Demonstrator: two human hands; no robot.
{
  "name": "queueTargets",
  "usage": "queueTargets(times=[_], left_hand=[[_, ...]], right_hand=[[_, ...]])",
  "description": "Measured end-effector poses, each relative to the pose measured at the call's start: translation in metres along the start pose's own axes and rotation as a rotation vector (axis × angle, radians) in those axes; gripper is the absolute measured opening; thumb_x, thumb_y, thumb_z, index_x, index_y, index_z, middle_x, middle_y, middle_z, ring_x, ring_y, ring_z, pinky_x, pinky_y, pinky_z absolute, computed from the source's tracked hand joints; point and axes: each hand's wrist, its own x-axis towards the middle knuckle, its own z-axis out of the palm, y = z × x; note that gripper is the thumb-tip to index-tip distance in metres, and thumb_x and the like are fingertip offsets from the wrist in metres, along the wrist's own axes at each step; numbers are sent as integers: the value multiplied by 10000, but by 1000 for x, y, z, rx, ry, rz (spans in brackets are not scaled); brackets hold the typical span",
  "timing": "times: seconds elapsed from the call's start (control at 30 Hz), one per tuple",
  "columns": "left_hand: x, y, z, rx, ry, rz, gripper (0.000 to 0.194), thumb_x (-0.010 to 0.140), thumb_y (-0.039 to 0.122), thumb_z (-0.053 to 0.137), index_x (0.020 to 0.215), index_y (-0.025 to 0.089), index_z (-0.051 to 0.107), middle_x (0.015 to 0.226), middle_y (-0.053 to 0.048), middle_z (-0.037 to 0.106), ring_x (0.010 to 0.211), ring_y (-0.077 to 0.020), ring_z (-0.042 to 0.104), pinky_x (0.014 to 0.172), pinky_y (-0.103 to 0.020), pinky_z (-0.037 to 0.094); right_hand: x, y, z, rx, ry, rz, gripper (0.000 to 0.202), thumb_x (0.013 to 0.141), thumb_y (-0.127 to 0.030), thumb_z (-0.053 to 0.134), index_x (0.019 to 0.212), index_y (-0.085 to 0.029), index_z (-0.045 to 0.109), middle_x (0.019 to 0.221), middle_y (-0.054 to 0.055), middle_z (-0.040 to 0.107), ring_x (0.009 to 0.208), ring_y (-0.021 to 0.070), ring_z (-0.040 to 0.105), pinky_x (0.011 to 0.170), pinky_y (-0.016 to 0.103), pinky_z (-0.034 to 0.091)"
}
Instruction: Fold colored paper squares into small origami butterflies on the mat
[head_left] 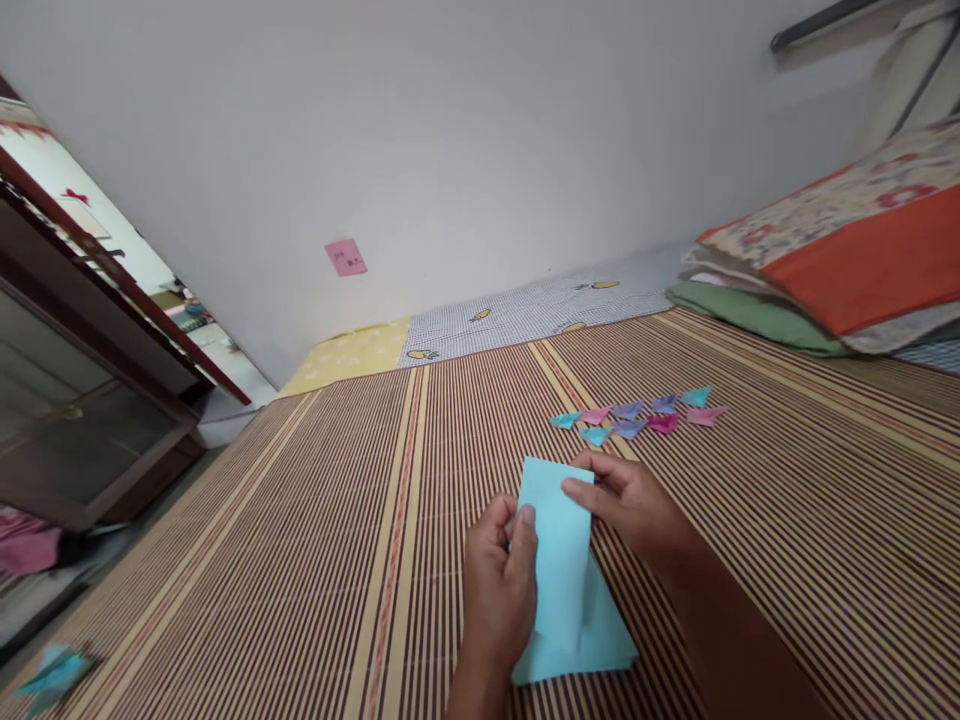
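A light blue sheet of paper (pixel 556 560), which looks folded into a long rectangle, is held up between my two hands. My left hand (pixel 501 580) grips its left edge, thumb on the near face and fingers curled behind. At the upper right corner, my right hand (pixel 626 495) pinches the sheet between thumb and fingers. Beneath it lies a stack of light blue paper (pixel 607 640) on the striped mat, partly covered by the held sheet. Beyond my hands, several small folded paper pieces (pixel 628 428) in blue, pink and purple sit in two rows.
The striped bamboo mat (pixel 337 520) spreads all around. Folded bedding (pixel 862 260) is piled at the right by the white wall (pixel 480 130), which bears a pink note (pixel 346 257). A blue folded paper piece (pixel 54 672) lies at lower left. A glass-fronted cabinet (pixel 75 420) stands left.
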Motion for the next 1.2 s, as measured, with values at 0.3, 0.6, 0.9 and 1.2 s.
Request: queueTargets(times=[0.3,0.6,0.9,1.2], left_hand=[[3,3,-10,98,-132,-46,345,885,450,651,694,196,516,627,37,435,568,-117,353,509,-218,288],[2,8,-10,124,-180,-34,322,879,396,649,671,195,508,622,41,409,573,-116,344,515,-225,273],[4,5,-17,97,-216,-69,362,845,412,701,635,185,513,587,56,395,542,-99,311,496,-223,246],[11,5,-28,-106,-46,-120,316,691,368,863,709,148,635,616,32,568,554,-91,466,511,-192,365]], right_hand=[[-4,-4,-16,-52,-102,13,352,803,-480,755,684,-183,607,614,-35,505,567,117,460,528,243,367],[-8,-11,-17,-120,-135,-14,331,854,-455,700,693,-181,610,626,-33,479,578,119,426,526,247,331],[-8,-11,-14,-176,-112,-55,319,884,-430,654,699,-178,587,629,-33,459,576,117,417,512,236,320],[-6,-7,-14,-64,61,-62,286,854,-427,708,731,-175,649,653,-22,537,589,123,462,534,232,379]])
